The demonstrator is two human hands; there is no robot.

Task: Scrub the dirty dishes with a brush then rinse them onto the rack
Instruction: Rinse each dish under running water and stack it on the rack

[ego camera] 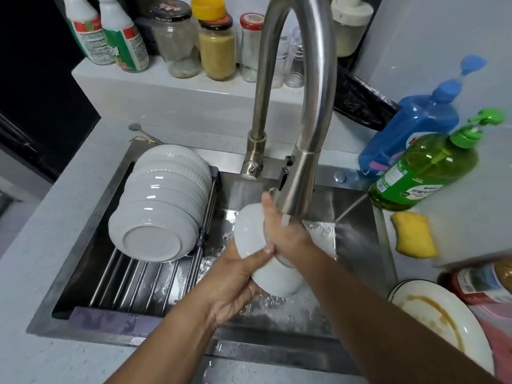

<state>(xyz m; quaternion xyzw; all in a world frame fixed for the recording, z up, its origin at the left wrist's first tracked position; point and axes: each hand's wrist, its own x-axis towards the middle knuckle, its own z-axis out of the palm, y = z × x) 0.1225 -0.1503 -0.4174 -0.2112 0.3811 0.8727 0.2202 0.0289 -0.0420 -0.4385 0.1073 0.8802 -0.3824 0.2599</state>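
One white bowl (259, 245) is held tilted over the sink (357, 245), under the spout of the single steel faucet (299, 106), from which water is seen running. The bowl is gripped by the left hand (235, 284) from below, its thumb laid over the rim and its fingers curled round the underside. The right hand (285, 231) is pressed into the bowl's inside with fingers fairly straight, so its grip is open; nothing is seen held in it.

One rack (133, 278) of steel bars is laid across the left part of the sink. On it one stack of white bowls (163, 200) is set on its side, bases toward the camera; about eight rims can be counted, the exact number cannot be told.

On the counter (471, 212) right of the sink, one yellow sponge (414, 235), one green pump bottle (426, 173) and one blue pump bottle (415, 128) are found. One dirty plate (443, 317) with brown streaks is seen at the lower right, beside one red-labelled container (482, 281).

On the ledge (166, 90) behind the faucet, two green-and-white bottles (110, 34) and about four jars (194, 40) are lined up
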